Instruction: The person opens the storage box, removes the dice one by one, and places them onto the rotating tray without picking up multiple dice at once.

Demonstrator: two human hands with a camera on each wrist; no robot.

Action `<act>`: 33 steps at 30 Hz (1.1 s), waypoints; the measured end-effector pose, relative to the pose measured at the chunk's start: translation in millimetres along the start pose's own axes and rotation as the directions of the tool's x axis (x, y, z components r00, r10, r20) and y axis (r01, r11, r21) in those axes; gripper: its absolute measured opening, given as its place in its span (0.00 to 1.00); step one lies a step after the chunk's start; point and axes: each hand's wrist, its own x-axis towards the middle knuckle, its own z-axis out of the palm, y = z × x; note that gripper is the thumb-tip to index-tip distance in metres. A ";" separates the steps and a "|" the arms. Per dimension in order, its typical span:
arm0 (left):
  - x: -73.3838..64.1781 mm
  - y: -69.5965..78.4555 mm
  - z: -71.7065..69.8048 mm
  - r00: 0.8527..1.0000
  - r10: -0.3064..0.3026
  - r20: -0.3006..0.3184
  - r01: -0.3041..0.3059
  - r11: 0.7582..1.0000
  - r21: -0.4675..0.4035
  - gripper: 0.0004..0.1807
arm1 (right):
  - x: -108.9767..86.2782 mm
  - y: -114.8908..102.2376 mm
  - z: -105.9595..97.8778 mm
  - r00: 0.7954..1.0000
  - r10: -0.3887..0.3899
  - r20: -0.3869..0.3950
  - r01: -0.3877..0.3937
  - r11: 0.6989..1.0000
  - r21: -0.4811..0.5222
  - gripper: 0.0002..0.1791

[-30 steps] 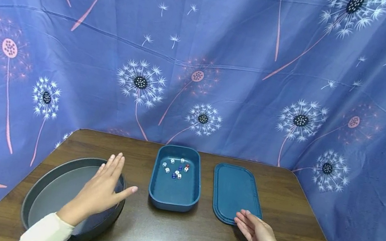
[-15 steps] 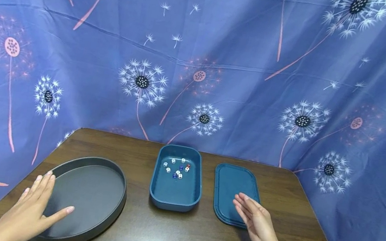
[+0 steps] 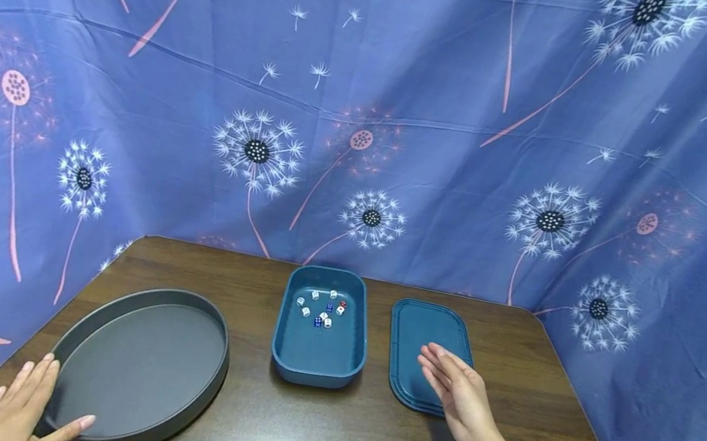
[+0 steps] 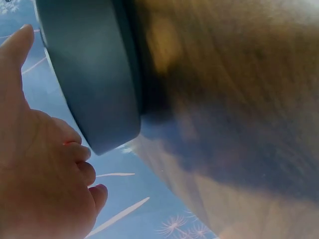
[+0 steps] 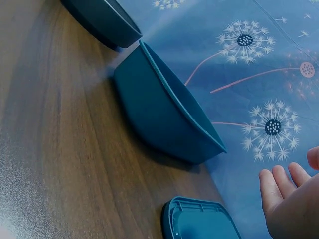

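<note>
My left hand (image 3: 20, 403) is at the near left rim of a round dark grey tray (image 3: 143, 364), fingers straight and thumb spread; whether it touches the rim I cannot tell. The left wrist view has this hand (image 4: 45, 164) beside the tray's side wall (image 4: 92, 69). Over the near right part of a flat blue lid (image 3: 426, 330) hovers my right hand (image 3: 463, 405), palm turned inward, fingers extended, holding nothing. Between the hands stands a blue rectangular container (image 3: 317, 356), with several small dice (image 3: 328, 322) in white, blue and red inside.
Everything rests on a brown wooden table (image 3: 294, 433). A blue cloth (image 3: 454, 190) with dandelion prints hangs behind and on both sides. In the right wrist view the container (image 5: 159, 109) stands between the tray (image 5: 102, 20) and the lid (image 5: 202, 219).
My left hand has moved from above the tray's middle left and toward me to its near left rim. My right hand has shifted slightly left and up over the lid.
</note>
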 end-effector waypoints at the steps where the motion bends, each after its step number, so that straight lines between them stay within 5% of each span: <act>1: 0.0 -1.3 1.6 1.000 -0.008 0.004 0.008 1.000 0.002 0.63 | 0.5 -0.1 0.7 1.000 0.000 -0.002 0.000 1.000 -0.002 0.13; 10: -2.9 -8.7 11.3 0.998 -0.052 -0.040 0.053 0.998 0.043 0.67 | 4.9 -1.6 8.5 1.000 0.016 -0.016 -0.016 1.000 0.016 0.09; 18: -1.9 -10.5 17.8 0.993 -0.075 -0.091 0.082 0.994 0.077 0.68 | 15.7 -4.3 27.7 1.000 0.011 -0.025 -0.011 1.000 -0.020 0.21; 28: -1.2 -4.2 5.8 0.997 -0.083 -0.011 0.083 0.995 0.055 0.67 | 41.5 -1.8 79.7 0.996 -0.082 -0.031 0.080 0.995 -0.061 0.23; 33: -2.9 2.5 -0.6 0.996 -0.091 0.009 0.090 0.994 0.055 0.66 | 57.8 8.4 105.3 0.987 -0.141 -0.075 0.125 0.976 -0.181 0.18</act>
